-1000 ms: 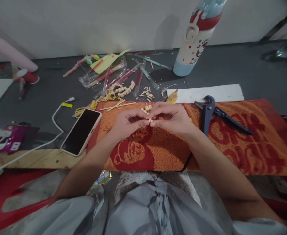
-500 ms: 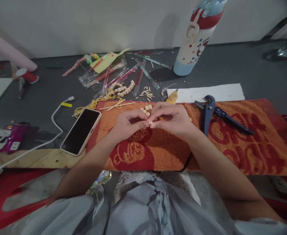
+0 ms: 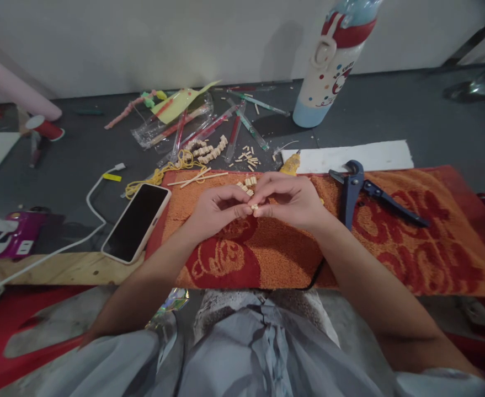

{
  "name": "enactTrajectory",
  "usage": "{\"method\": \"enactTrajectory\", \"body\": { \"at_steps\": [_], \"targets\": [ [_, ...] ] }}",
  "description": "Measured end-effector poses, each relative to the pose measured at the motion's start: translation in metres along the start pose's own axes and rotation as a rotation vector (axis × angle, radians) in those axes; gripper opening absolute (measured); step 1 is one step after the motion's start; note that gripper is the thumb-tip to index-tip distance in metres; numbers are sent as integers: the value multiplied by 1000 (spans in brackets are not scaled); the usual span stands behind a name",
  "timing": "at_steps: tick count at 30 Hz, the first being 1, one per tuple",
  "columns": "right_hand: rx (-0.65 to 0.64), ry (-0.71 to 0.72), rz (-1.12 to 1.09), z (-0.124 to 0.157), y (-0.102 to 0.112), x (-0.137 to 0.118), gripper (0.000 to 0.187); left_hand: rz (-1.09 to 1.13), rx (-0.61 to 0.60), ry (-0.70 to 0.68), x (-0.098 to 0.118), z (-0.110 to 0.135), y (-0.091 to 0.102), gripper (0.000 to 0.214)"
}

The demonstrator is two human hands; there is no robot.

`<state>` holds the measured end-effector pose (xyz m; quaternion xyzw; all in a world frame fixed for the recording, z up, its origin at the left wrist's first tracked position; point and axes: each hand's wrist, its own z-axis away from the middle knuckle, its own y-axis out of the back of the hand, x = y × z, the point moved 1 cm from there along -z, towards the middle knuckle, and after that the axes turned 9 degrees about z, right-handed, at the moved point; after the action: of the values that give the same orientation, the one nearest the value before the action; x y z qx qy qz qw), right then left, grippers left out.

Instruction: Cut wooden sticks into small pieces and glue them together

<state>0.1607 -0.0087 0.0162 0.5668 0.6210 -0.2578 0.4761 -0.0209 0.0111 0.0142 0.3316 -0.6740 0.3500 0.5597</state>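
My left hand (image 3: 221, 210) and my right hand (image 3: 287, 201) meet over an orange and red towel (image 3: 287, 253). Between their pinched fingertips sits a small cluster of pale wooden pieces (image 3: 254, 207), partly hidden by the fingers. Just behind the hands, short wooden pieces (image 3: 250, 182) lie in rows at the towel's far edge. Two thin wooden sticks (image 3: 198, 178) cross to the left of them. Beyond the towel are loose stick bits (image 3: 248, 158) and curved chains of joined wooden pieces (image 3: 215, 150). A yellow glue-bottle-like object (image 3: 291, 164) stands near my right hand.
A phone (image 3: 137, 220) lies left of the towel beside yellow cord (image 3: 155, 179) and a white cable (image 3: 95, 207). Blue-handled cutters (image 3: 352, 193) rest on the towel at right. Behind stand a drinking bottle (image 3: 329, 71), a white strip (image 3: 358, 157) and plastic-wrapped sticks (image 3: 209, 127).
Both hands hold almost the same pinch at the same spot. The view has shifted very slightly; nothing else has visibly moved.
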Motion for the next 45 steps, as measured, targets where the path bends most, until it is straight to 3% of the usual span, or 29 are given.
{"method": "enactTrajectory", "body": {
  "at_steps": [11,18,26,33,45],
  "targets": [
    [22,10,-23,1,-1,2,11,20,1,14,1,0,0,33],
    [31,-84,-6,2,-1,8,40,253,86,164,-5,-2,-2,35],
    [101,-142,44,1,-5,11,28,470,185,342,-1,-7,-7,39],
    [165,-208,11,0,-6,14,21,434,136,341,-10,-7,-7,36],
    [105,-161,31,-1,-2,12,10,473,162,345,-9,-8,-6,34]
  ]
}}
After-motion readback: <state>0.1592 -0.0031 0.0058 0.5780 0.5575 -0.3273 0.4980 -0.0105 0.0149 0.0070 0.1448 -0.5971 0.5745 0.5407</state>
